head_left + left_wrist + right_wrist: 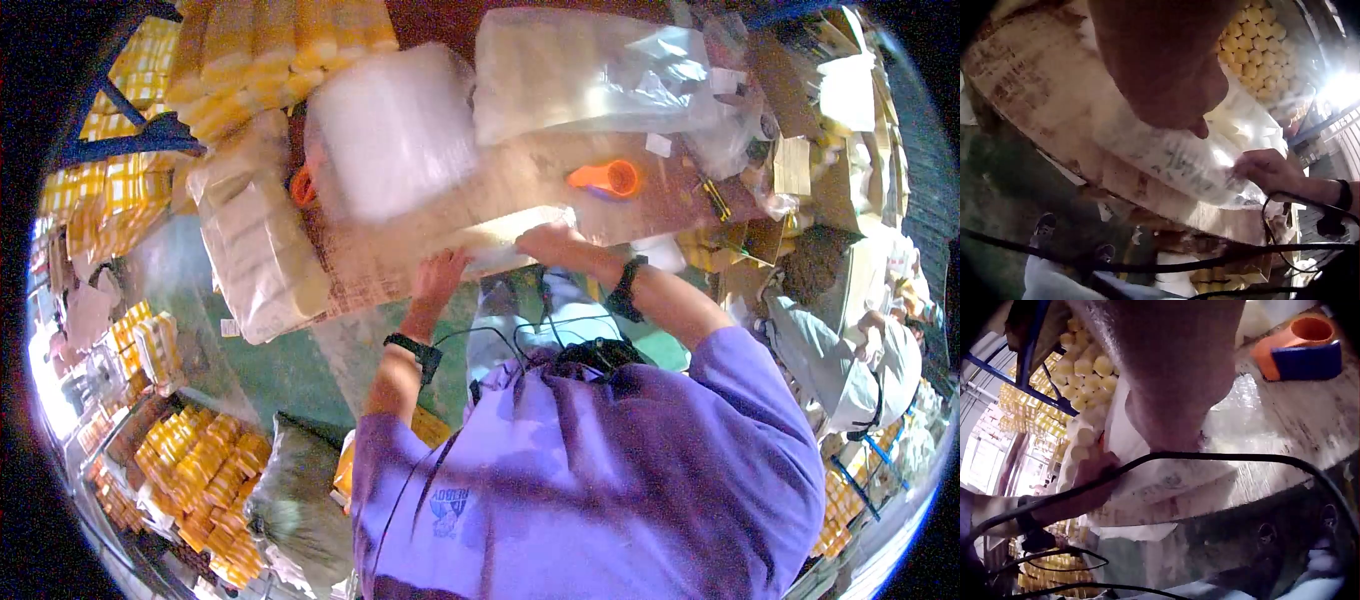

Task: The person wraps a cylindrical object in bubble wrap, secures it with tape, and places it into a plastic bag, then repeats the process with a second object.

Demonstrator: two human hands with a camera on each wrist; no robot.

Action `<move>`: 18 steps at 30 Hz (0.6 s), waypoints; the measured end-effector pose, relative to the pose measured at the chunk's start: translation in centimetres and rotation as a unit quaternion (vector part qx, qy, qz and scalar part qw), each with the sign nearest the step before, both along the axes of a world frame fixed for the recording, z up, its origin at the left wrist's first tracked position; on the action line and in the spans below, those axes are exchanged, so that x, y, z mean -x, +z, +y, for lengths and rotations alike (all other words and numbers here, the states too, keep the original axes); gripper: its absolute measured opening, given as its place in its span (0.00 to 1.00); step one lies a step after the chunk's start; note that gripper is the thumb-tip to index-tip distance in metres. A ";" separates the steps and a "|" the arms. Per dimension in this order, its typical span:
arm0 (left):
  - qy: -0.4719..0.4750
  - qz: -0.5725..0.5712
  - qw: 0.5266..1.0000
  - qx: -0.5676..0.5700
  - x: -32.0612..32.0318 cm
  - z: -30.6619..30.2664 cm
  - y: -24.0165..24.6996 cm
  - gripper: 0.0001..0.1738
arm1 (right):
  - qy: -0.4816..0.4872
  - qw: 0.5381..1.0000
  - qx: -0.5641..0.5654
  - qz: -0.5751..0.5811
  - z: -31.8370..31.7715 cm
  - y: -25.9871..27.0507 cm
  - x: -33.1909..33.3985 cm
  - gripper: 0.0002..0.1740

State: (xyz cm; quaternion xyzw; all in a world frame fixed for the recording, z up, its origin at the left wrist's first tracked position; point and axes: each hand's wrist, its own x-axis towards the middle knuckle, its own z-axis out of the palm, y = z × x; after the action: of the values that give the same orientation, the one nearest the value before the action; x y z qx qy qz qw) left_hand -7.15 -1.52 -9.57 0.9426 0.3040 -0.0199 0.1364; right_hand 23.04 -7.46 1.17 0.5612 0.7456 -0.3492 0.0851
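Observation:
A translucent plastic bag with printed marks (1179, 164) lies along the near edge of the cardboard-covered table (375, 250). My left hand (443, 275) is at one end of the bag, its fingers bent against the film in the right wrist view. At the other end, my right hand (555, 243) pinches the bag's edge between thumb and fingers, seen best in the left wrist view. Part of each grip is hidden behind the hand in its own wrist view. Beyond the right hand, an orange and blue tape dispenser (612, 180) rests on the table.
A stack of clear plastic bags (395, 130) and a large clear plastic sheet (590, 75) cover the far side. Wrapped packages (258, 240) stand at the left. Yellow-and-white rolls (280, 40) are piled behind. Another person (850, 350) is at the right. Black cables (1222, 456) hang near both wrists.

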 end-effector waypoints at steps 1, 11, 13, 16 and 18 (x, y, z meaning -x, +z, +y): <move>-0.005 0.003 1.000 0.000 0.0 0.3 0.1 0.18 | -0.014 1.000 -0.018 -0.009 -0.2 1.1 0.1 0.11; 0.041 -0.044 0.992 0.109 -2.3 2.7 3.3 0.24 | -0.063 0.992 -0.084 -0.062 -2.1 -2.0 -4.2 0.15; 0.005 0.009 0.995 0.098 -3.3 3.6 5.0 0.21 | -0.128 0.987 -0.062 -0.071 -1.3 -2.3 -5.2 0.21; -0.050 -0.013 0.997 -0.049 -4.1 5.3 7.1 0.16 | -0.181 0.968 -0.171 0.024 -0.2 -1.5 -6.1 0.27; -0.038 0.017 0.998 0.041 -4.8 5.4 5.7 0.14 | -0.114 0.948 -0.267 -0.130 1.0 1.4 -4.7 0.30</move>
State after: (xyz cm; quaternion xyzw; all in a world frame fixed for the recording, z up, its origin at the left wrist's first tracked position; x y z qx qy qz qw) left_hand -2.34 3.87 -3.89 0.9465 0.2695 -0.0536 0.1694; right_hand 27.72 -6.43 2.53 0.6850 0.7252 -0.0691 -0.0118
